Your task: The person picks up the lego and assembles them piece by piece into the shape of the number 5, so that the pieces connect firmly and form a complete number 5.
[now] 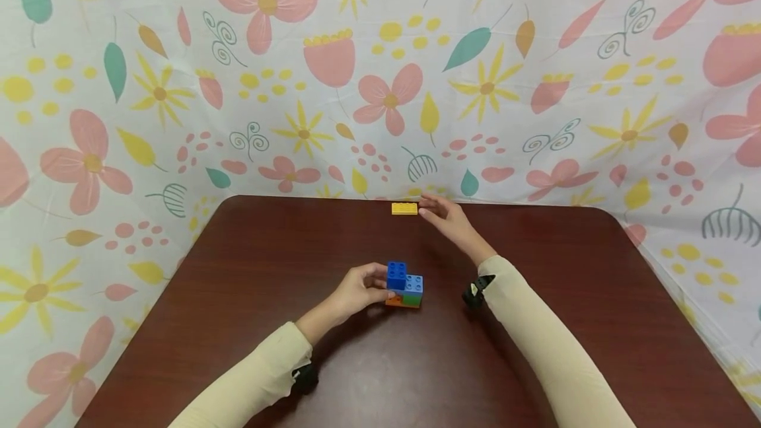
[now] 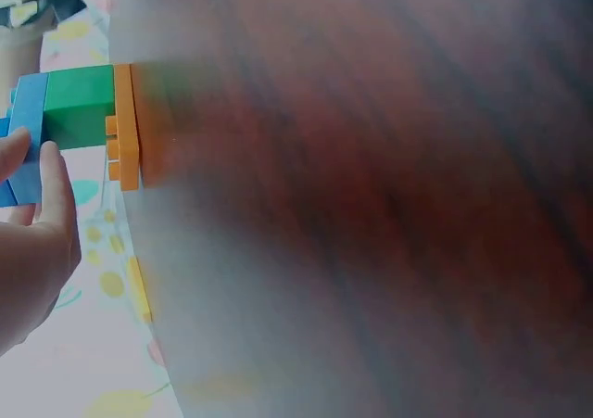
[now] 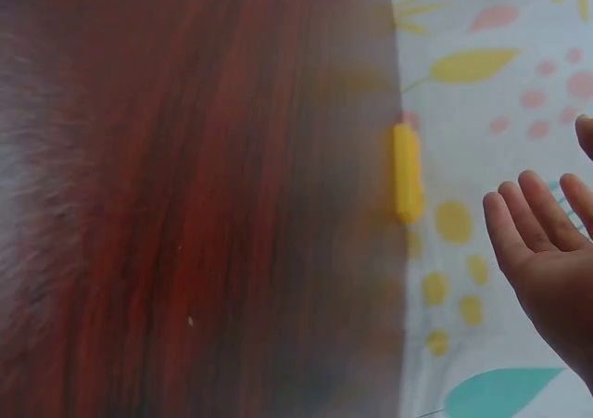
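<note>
My left hand (image 1: 359, 290) pinches a small stack of toy building bricks from its left side, thumb and fingers at the upper bricks. The stack has an orange plate (image 2: 128, 126) at the bottom, a green brick (image 2: 80, 107) on it, a light blue brick (image 1: 414, 284) above that and a dark blue brick (image 1: 396, 274) at the top left. Farther off, my right hand (image 1: 452, 222) reaches out with fingers extended and nothing in it. Its fingertips are just right of a flat yellow brick (image 1: 404, 209), which also shows in the right wrist view (image 3: 407, 173).
The dark brown table (image 1: 267, 249) carries the bricks, and its far edge runs just behind the yellow one. A white cloth (image 1: 368, 150) with flower and leaf prints hangs behind the table. Dark bands (image 1: 475, 289) sit on both wrists.
</note>
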`<state>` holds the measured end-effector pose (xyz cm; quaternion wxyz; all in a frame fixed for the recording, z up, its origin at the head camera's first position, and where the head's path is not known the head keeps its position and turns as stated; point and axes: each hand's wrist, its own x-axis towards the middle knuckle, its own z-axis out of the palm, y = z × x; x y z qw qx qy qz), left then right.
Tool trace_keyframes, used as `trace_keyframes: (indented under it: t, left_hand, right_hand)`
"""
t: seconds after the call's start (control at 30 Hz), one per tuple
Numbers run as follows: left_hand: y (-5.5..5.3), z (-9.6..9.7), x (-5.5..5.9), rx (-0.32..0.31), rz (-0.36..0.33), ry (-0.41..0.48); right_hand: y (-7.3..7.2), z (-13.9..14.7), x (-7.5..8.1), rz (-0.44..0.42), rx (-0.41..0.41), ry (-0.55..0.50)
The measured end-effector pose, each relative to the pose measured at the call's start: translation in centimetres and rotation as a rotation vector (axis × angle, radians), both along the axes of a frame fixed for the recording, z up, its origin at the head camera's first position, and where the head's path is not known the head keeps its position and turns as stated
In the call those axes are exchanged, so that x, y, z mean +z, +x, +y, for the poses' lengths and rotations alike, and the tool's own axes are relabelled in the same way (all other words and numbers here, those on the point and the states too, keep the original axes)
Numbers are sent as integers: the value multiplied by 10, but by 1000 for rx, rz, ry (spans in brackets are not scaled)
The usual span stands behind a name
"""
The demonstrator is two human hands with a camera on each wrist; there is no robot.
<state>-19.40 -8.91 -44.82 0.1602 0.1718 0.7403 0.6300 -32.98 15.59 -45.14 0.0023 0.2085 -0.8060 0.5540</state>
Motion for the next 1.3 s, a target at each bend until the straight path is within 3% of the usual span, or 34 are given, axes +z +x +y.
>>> trace_keyframes:
  t: [0.3, 0.47, 0.77, 0.9, 1.13, 1.3]
  left_hand:
    - [-1, 1, -3, 6, 4, 9]
    - [-3, 1, -3, 17, 12, -8]
    - [-1, 2, -1, -4, 7, -6]
    - [-1, 1, 0, -4, 11, -8]
    - [-3, 0, 0, -15, 22, 0]
    - [-3, 0, 1, -7, 25, -7]
  right_hand:
    - [-27, -7, -19, -99, -94, -28]
    - [-32, -13, -20, -154, -109, -28]
    - [-38, -20, -38, -220, -143, 34]
    - [-39, -25, -41, -223, -154, 83]
    - [-45, -30, -45, -164, -187, 283]
    - [-47, -32, -44, -111, -191, 304]
